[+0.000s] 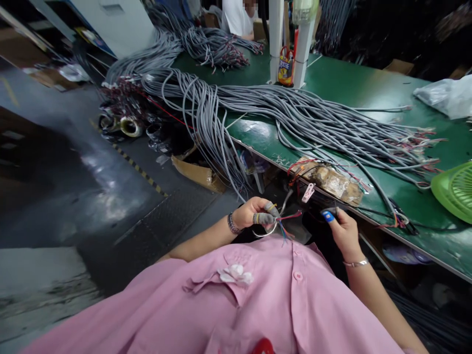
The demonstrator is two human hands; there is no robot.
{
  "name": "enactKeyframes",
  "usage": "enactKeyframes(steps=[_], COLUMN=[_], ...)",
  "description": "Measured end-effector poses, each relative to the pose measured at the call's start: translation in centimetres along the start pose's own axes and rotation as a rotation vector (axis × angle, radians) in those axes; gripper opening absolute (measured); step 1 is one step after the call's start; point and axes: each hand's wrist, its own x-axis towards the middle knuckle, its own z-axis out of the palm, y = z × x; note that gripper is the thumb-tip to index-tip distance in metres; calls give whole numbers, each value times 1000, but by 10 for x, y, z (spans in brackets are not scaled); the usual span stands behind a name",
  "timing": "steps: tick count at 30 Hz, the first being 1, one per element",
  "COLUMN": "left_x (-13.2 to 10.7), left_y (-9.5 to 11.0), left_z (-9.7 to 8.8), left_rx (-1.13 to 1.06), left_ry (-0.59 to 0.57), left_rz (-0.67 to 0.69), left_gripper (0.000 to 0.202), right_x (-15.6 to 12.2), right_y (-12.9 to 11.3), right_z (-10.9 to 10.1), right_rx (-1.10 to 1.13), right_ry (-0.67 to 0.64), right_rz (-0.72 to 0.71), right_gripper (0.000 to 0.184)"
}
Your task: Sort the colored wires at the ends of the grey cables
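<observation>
My left hand (254, 212) is closed in front of my pink shirt, pinching the end of a grey cable (279, 206) whose red, blue and other thin coloured wires fan out to the right. Grey finger cots cover two of its fingertips. My right hand (342, 230) is closed round a small dark tool (331, 212); its thumb wears a blue tip. The two hands are a short gap apart, just below the edge of the green table (332, 83). A small taped-up device (334, 181) with wires sits on the table edge above them.
A big bundle of grey cables (280, 110) lies across the green table and hangs off its left side toward the floor. A green fan (455, 189) sits at right, a plastic bag (448, 96) far right, white posts (275, 39) at the back. Another person in white sits beyond.
</observation>
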Motion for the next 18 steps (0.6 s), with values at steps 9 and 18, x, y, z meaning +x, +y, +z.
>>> enactKeyframes(steps=[9,18], left_x=[26,59], left_y=[-14,-22], left_z=[14,11], left_rx=[194,182], left_ry=[207,189], left_rz=[124,94], left_gripper=[37,39], right_x=[22,49], right_y=[-10,-18], right_z=[35,57], right_rx=[613,762], right_ry=[-216,-34], right_rz=[486,436], right_gripper=[49,43])
